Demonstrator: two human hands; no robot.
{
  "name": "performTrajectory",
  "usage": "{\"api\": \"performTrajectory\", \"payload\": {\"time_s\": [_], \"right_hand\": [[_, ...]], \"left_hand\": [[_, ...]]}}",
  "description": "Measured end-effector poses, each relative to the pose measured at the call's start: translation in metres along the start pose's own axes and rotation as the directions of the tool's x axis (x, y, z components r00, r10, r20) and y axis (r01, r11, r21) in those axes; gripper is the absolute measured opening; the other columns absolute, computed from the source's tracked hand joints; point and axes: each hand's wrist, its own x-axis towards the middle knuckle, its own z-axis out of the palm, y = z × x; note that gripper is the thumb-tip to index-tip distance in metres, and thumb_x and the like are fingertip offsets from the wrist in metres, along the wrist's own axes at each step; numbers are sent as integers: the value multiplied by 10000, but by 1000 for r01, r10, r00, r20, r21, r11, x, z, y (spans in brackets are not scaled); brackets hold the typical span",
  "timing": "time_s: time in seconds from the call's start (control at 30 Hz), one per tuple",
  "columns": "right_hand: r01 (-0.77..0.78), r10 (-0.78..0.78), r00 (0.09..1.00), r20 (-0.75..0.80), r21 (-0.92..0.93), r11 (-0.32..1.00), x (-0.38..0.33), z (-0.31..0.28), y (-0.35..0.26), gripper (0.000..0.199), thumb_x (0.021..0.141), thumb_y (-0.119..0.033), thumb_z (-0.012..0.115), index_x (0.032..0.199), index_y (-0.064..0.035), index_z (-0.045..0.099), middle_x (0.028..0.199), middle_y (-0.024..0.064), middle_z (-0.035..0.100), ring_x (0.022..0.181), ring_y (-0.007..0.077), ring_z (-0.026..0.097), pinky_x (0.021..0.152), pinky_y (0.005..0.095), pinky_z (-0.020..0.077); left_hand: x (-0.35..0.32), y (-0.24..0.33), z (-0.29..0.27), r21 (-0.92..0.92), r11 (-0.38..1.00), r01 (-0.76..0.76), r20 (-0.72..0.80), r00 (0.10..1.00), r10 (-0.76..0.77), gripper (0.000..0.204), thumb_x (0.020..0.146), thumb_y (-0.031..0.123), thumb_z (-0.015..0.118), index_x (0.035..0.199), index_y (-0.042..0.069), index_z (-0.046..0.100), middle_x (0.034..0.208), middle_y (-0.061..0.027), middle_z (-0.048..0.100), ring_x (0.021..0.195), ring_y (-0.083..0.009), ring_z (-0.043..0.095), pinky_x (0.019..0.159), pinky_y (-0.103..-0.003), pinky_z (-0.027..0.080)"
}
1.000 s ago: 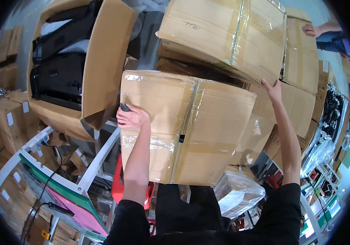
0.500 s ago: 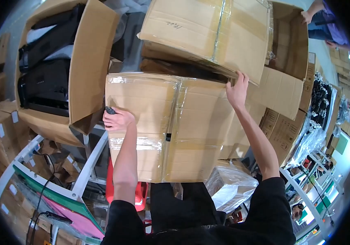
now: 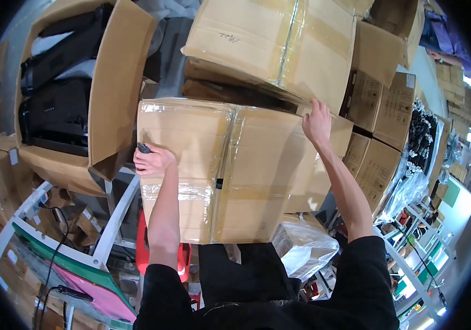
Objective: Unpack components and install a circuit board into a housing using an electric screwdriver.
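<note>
A large taped cardboard box (image 3: 257, 170) stands upright in front of me, with clear tape down its middle seam. My left hand (image 3: 157, 160) is closed at its left edge, and a small black tool (image 3: 144, 148) sticks out of the fist; its kind is mostly hidden. My right hand (image 3: 317, 125) is at the box's upper right corner, fingers bent over the edge. Its fingertips are close to a second taped box (image 3: 235, 38), which sits tilted just beyond. A dark gap shows between the two boxes.
At left, an open carton (image 3: 120, 82) holds black plastic-cased units (image 3: 59, 113). A white metal frame (image 3: 117, 220) stands below it. Printed cartons (image 3: 387, 110) are stacked at right, beside bagged black parts (image 3: 422, 132). A plastic-wrapped box (image 3: 304, 247) lies near my legs. Another person (image 3: 450, 33) is at upper right.
The open carton at upper right has shifted up and away, uncovering printed cartons. The view has shifted slightly, and both my hands stay at the box's edges.
</note>
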Motion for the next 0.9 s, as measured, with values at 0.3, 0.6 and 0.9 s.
{"api": "performTrajectory", "payload": {"time_s": [0.3, 0.6, 0.9], "right_hand": [[-718, 352, 668, 656, 443, 536, 53, -2, -13, 510, 743, -238, 647, 1154, 25, 500, 1231, 170, 486, 1099, 249, 488, 833, 351, 448], [-152, 507, 344, 791, 579, -801, 86, 4, -32, 572, 747, -219, 699, 1170, -156, 320, 816, 9, 319, 641, 103, 326, 673, 288, 325], [-295, 576, 658, 486, 870, -396, 67, 10, 27, 437, 757, -300, 680, 1023, -15, 480, 896, 74, 484, 783, 181, 438, 783, 338, 381]], "left_hand": [[3, -4, -1, -15, 1000, 20, 70, 997, -19, 292, 880, 312, 486, 1076, 97, 471, 1052, -70, 504, 1075, -261, 451, 954, -493, 253], [-5, -4, 7, -68, 998, 8, 35, 999, -6, 273, 897, 331, 460, 1052, 106, 469, 1066, -62, 505, 1042, -270, 463, 937, -507, 255], [0, -2, 11, -81, 997, 3, -11, 1000, -4, 294, 916, 351, 432, 1049, 93, 473, 1047, -69, 520, 1030, -271, 469, 934, -503, 255]]}}
